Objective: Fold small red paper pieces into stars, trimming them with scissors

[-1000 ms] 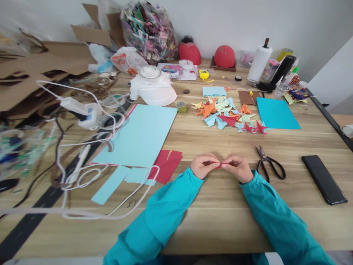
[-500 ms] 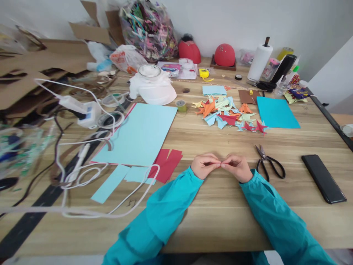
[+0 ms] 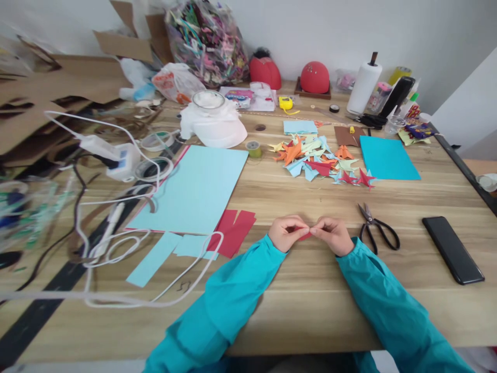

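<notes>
Between my fingertips is a small piece of red paper (image 3: 305,236), mostly hidden by the fingers. My left hand (image 3: 288,232) pinches it from the left, thumb against forefinger. Pressed up close, my right hand (image 3: 333,235) pinches at its right end, and the fingertips of both hands meet. Several red paper strips (image 3: 237,230) lie left of my left hand. Black-handled scissors (image 3: 376,226) rest with blades parted, just right of my right hand. Beyond the hands is a pile of folded paper cranes (image 3: 318,160) in orange, red, yellow and blue.
A large light blue sheet (image 3: 198,189) lies at left, with a white cable (image 3: 155,303) looping near it. A black phone (image 3: 452,249) lies at right. Bright blue paper (image 3: 389,158) is at the back right, and a thread spool (image 3: 253,149) stands behind the hands.
The red paper shows more now, below my left fingertips. Both hands stay pinched together in almost the same spot, and the fingers have shifted slightly. The whole view has moved a little.
</notes>
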{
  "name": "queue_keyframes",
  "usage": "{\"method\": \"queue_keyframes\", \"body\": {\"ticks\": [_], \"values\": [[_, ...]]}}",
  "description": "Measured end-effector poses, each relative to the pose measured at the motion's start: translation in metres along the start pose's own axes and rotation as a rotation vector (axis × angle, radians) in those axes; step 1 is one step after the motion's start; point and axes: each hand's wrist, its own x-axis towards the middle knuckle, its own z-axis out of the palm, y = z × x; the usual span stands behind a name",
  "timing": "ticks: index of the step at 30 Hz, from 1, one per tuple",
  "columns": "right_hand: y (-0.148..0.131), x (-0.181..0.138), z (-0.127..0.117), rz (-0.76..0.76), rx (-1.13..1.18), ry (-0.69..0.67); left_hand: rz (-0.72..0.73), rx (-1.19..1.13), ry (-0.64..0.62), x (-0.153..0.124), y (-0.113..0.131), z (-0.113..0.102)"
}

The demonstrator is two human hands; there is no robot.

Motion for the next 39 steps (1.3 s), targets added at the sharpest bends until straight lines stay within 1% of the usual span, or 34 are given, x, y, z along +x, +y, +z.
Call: {"method": "queue_keyframes", "body": {"ticks": [3,6,10,14,17,19,21,25,28,31,33,39], "values": [[0.0,0.001,-0.001,0.045,0.077,0.044,-0.112,-0.102,0.049,0.0,0.0,-0.001],[-0.001,0.002,-0.002,0.079,0.112,0.073,-0.202,-0.186,0.063,0.001,-0.001,-0.004],[-0.004,0.003,-0.002,0.093,0.129,0.094,-0.216,-0.22,0.067,0.002,-0.003,-0.004],[-0.002,0.003,-0.002,0.125,0.142,0.117,-0.242,-0.204,0.095,0.002,-0.002,-0.002],[0.004,0.003,-0.003,0.14,0.158,0.181,-0.259,-0.24,0.107,0.003,-0.001,0.0],[0.008,0.003,-0.005,0.125,0.191,0.229,-0.267,-0.279,0.089,0.003,-0.001,0.001],[0.012,0.004,-0.005,0.106,0.219,0.236,-0.277,-0.298,0.084,0.002,-0.002,0.004],[0.011,0.005,-0.004,0.112,0.22,0.206,-0.277,-0.265,0.111,-0.001,-0.006,0.008],[0.008,0.003,-0.002,0.142,0.164,0.153,-0.279,-0.233,0.112,-0.002,-0.005,0.01],[0.006,0.001,0.0,0.162,0.06,0.066,-0.302,-0.212,0.045,-0.002,-0.001,0.009],[0.006,0.0,0.0,0.174,0.019,0.032,-0.314,-0.208,0.016,-0.002,0.0,0.008],[0.001,0.001,0.0,0.212,0.026,0.044,-0.333,-0.229,-0.018,-0.003,0.001,0.007]]}}
